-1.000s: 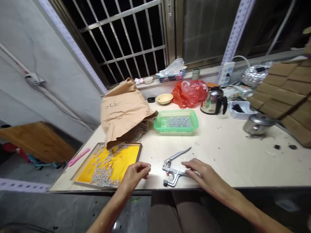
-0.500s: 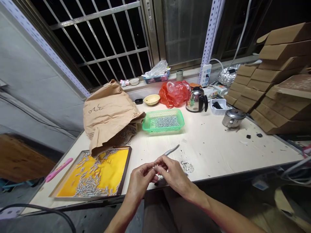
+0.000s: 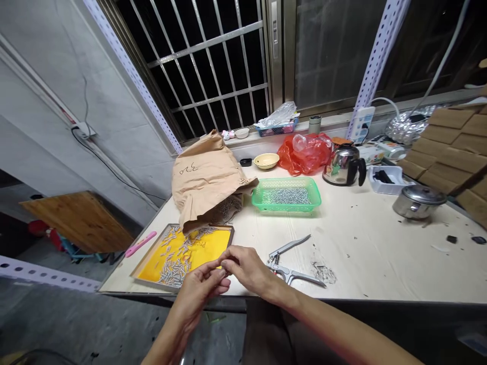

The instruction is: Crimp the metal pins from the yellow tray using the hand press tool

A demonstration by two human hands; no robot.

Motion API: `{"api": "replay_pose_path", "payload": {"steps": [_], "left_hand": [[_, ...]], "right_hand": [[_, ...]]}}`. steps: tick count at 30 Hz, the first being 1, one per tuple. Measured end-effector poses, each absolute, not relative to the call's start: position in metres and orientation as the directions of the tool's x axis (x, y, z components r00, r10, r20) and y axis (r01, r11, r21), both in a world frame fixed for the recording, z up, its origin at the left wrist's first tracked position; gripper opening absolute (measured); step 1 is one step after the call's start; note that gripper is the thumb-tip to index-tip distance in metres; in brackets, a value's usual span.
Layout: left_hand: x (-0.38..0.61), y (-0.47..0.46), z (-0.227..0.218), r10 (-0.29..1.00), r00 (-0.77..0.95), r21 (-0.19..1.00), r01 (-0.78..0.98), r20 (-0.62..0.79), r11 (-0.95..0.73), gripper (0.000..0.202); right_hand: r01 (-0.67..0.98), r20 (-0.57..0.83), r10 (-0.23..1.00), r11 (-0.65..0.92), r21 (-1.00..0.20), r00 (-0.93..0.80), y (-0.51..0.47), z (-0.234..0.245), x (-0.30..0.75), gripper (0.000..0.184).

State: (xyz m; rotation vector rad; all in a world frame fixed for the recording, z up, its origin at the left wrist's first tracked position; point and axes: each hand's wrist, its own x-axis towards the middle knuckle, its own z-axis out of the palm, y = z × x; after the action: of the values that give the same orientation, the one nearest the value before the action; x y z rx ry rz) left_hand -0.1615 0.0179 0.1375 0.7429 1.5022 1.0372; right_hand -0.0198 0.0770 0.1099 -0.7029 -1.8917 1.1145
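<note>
Small metal pins [image 3: 173, 274] lie scattered and heaped on the yellow lining of a shallow tray [image 3: 232, 234], towards the lower left of the frame, and right at its near corner I see the person's two hands meeting. The left hand [image 3: 205, 285], palm partly turned up, has thumb and fingers drawn nearly together; the right hand [image 3: 241, 266] comes over from the other side, its fingers narrowed to a pinch against the left fingertips. Whether either one grips something tiny, I can't tell from here. Just beyond the right wrist, at lower centre, hand pliers [image 3: 291, 276] rest on the bench [image 3: 361, 233] with their handles spread, the jaw end partly hidden by that arm. Above them in the frame sits a green plastic basket [image 3: 285, 208] with more small metal pieces inside. A creased brown paper bag [image 3: 205, 175], marked in handwriting, slumps over the tray's far edge, and a pink-handled tool [image 3: 140, 244] lies at the tray's left.
</note>
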Motion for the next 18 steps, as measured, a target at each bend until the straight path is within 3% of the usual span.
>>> {"api": "replay_pose_path", "payload": {"steps": [6, 13, 18], "left_hand": [[-0.184, 0.005, 0.129, 0.872, -0.238, 0.904, -0.139, -0.428, 0.405, 0.050], [-0.183, 0.002, 0.127, 0.887, -0.279, 0.930, -0.108, -0.367, 0.351, 0.039], [-0.185, 0.005, 0.129, 0.885, -0.240, 0.909, -0.232, -0.399, 0.347, 0.033]], "right_hand": [[0.174, 0.408, 0.651, 0.640, -0.749, -0.640, 0.077, 0.107, -0.049, 0.014], [0.090, 0.315, 0.691, 0.482, -0.872, -0.651, 0.079, 0.114, -0.045, 0.013], [0.044, 0.319, 0.731, 0.430, -0.902, -0.603, 0.079, 0.112, -0.041, 0.013]]}}
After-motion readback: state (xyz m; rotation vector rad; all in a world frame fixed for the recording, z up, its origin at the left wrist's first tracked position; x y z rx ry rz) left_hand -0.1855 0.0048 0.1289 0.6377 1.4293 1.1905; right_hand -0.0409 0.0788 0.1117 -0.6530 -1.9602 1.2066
